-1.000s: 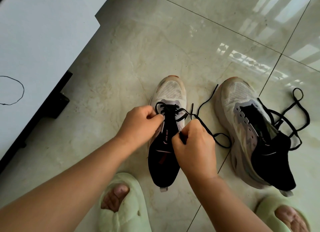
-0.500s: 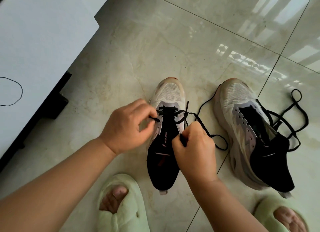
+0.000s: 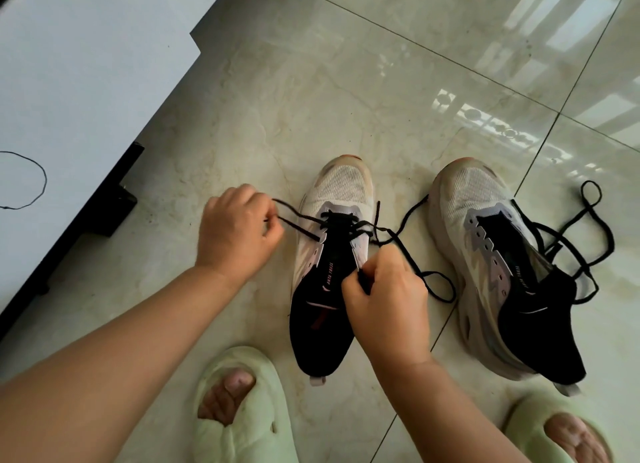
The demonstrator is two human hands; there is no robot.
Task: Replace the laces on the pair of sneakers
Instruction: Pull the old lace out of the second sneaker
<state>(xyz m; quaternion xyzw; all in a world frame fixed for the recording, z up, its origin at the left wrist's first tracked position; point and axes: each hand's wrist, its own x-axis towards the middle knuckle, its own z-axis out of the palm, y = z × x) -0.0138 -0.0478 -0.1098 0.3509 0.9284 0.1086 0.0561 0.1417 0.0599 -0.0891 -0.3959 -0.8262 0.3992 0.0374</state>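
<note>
A: What could go wrong from here?

B: The left hand [image 3: 239,234] pinches one end of the lace [image 3: 301,222] and draws it out sideways from the left sneaker [image 3: 332,254]. The right hand [image 3: 388,303] grips the other run down at the eyelet row, fingers curled round it. If the left pulls harder than the right holds, I judge the lace slides through the eyelets and the ends come out uneven

A: Anything else?

B: The slack loop [image 3: 438,289] on the floor just right of the right hand could catch under it or knot. Only the top eyelets are threaded, so a sharp tug might also drag the shoe across the tiles

A: And the other sneaker [image 3: 502,265]?

B: It lies well right of both hands, unlaced, with a loose lace [image 3: 568,241] draped over its far side

A: What differs from a moment ago?

B: Half a second back the left hand sat right against the eyelets; now it is drawn away to the left, and a longer stretch of lace shows between it and the shoe. The right hand has barely moved
</note>
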